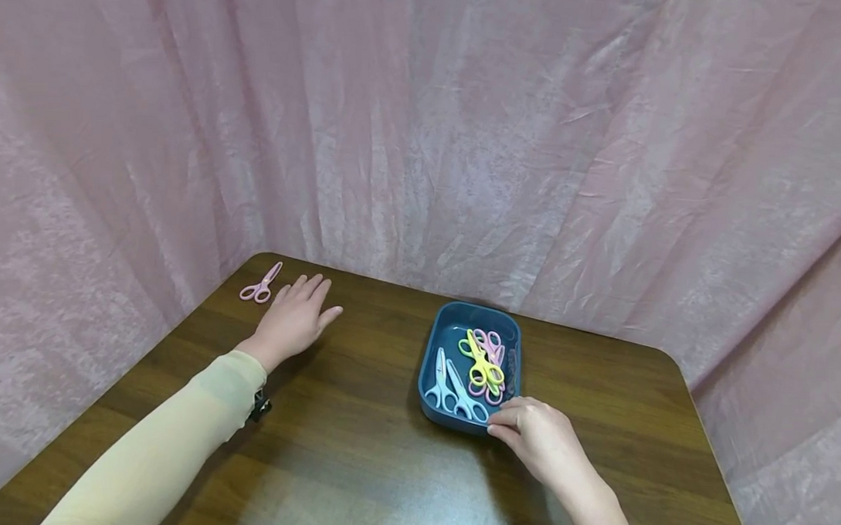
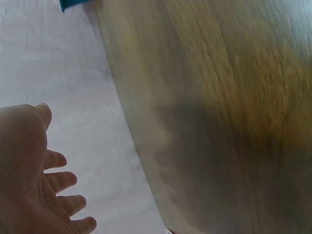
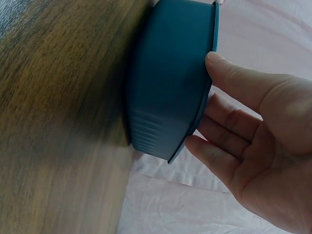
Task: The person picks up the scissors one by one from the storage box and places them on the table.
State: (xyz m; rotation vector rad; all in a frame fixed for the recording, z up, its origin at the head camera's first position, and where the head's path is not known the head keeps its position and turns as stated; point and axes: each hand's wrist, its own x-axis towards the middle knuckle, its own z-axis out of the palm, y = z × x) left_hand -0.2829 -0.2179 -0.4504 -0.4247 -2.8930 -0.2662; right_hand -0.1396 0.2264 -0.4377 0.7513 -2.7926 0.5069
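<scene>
A blue plastic bin (image 1: 435, 336) sits on the table in the head view. Inside it lie two light blue scissors (image 1: 441, 383), yellow scissors (image 1: 482, 361) and pink scissors (image 1: 477, 388) partly under the yellow ones. My right hand (image 1: 536, 436) pinches the bin's near right corner at the rim; in the right wrist view the thumb (image 3: 226, 68) presses the outside while other fingers go over the edge. My left hand (image 1: 293, 324) hovers with fingers spread, beside single pink scissors (image 1: 260, 288) at the table's far left corner. Nothing is in its grasp.
The brown wooden table (image 1: 359, 438) has rounded corners. Pink curtains (image 1: 466, 140) hang close behind its far edge and along both sides. A dark band (image 1: 259, 405) is at the left wrist.
</scene>
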